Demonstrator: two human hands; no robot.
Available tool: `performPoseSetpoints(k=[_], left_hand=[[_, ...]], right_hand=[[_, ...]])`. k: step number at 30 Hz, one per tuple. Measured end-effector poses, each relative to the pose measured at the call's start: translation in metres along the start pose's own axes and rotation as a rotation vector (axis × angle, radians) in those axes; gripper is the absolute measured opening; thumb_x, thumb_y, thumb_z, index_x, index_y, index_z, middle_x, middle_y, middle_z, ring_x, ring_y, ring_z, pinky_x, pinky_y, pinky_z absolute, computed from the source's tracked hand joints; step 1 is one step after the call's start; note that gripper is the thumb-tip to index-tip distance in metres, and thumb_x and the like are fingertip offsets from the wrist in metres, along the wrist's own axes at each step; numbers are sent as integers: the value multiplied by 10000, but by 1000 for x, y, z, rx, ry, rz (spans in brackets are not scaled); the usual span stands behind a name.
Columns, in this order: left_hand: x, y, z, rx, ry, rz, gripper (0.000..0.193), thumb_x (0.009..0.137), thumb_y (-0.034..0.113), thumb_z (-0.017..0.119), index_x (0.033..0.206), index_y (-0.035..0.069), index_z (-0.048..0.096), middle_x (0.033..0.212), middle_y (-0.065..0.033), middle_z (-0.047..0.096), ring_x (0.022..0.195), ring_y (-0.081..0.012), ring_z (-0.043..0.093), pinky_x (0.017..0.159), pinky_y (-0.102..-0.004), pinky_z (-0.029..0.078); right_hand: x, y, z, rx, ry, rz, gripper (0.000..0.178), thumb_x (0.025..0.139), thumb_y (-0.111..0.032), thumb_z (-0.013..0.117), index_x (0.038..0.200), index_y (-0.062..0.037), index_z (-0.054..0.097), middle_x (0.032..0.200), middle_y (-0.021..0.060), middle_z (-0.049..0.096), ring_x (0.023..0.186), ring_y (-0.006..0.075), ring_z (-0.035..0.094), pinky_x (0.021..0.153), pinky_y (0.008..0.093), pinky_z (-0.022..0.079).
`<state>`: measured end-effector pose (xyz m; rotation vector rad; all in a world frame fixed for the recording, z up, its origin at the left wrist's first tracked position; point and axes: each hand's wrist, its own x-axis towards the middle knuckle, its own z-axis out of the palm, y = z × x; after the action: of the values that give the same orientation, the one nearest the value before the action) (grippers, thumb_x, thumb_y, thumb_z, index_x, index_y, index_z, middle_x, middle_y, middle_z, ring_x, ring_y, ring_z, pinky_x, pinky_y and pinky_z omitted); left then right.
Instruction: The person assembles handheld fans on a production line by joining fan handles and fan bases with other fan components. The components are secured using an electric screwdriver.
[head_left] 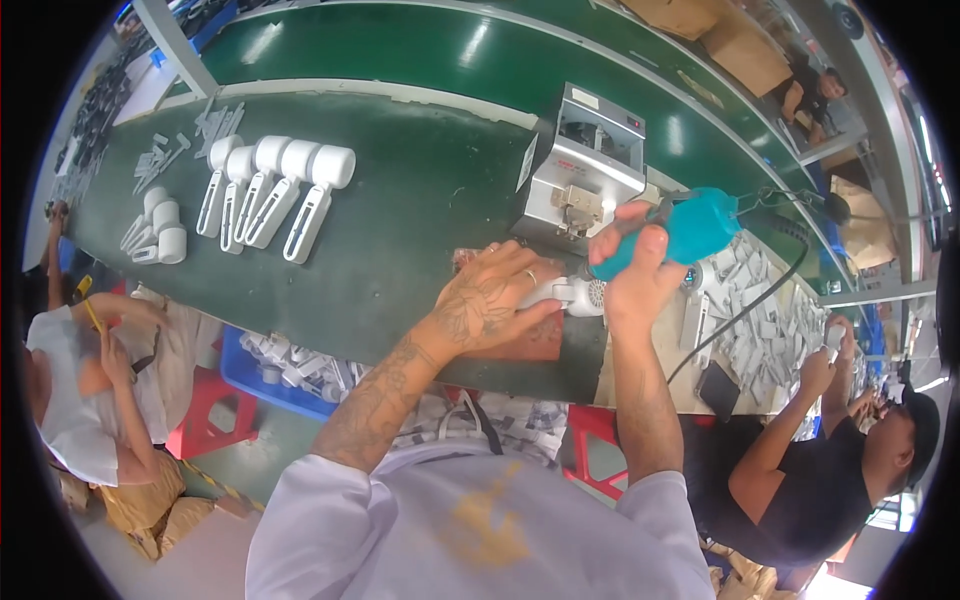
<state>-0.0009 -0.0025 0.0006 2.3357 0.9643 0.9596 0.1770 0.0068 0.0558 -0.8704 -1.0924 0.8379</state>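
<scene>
My left hand (488,298), with a ring on one finger, is closed around the handle of a white handheld fan (592,298) and steadies it over a reddish-brown mat (535,342). The fan's slotted round head points to the right. In my right hand (640,282) is a teal electric screwdriver (695,235), hung from a coiled wire. Its lower end is at the fan, close to the left fingertips. My right hand hides part of the fan head, and I cannot see the bit's tip.
A grey metal screw feeder (590,150) stands just beyond my hands. Several white fans (290,175) lie at the left, beside small grey parts (165,155). White parts (745,300) are heaped at the right, near a black cable (745,315). Co-workers (840,470) sit on both sides.
</scene>
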Motion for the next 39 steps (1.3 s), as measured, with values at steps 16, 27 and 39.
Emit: performPoseSetpoints(k=[16, 27, 39], left_hand=[[-1, 3, -2, 55, -97, -31, 410, 950, 346, 649, 1262, 80, 657, 1129, -114, 628, 1092, -313, 573, 992, -454, 449], [-2, -4, 2, 59, -74, -19, 380, 958, 321, 641, 1255, 85, 657, 1126, -113, 624, 1071, -316, 580, 983, -461, 451], [-2, -4, 5, 1, -52, 5, 331, 969, 213, 572, 1267, 89, 647, 1132, -127, 628, 1102, -339, 578, 1004, -471, 441]], right_hand=[[-10, 20, 0, -23, -58, 0, 474, 1031, -464, 588, 955, -2, 508, 695, 84, 528, 593, 198, 528, 564, 336, 458], [2, 3, 10, -61, -25, 76, 376, 1025, -356, 641, 1042, 16, 587, 706, 48, 573, 614, 145, 584, 556, 292, 476], [40, 27, 18, -48, -4, -216, 282, 1031, -283, 636, 1009, -7, 587, 729, 41, 601, 616, 133, 588, 568, 279, 464]])
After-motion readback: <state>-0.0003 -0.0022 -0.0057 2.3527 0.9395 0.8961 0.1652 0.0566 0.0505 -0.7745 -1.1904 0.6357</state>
